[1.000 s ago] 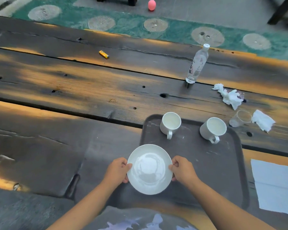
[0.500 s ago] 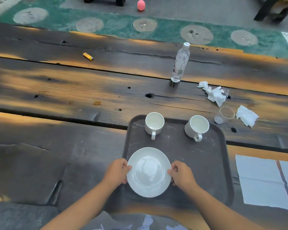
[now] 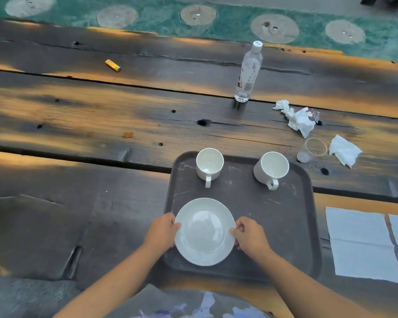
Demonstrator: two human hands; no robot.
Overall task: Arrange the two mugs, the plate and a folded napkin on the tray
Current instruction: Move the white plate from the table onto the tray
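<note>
Both hands are gripping the white plate by opposite rim edges, left hand & right hand, fingers curled onto it, at the tray near-left corner. Prob. ceramic: stiff, glossy, slippery, chippable, so the rim w/ both hands suits.

Plate: shifted rightward from overhanging the left rim of the tray to lying almost wholly within its near-left part. Left hand, right hand: carried along with it, grip on opposite edges unaltered
</note>
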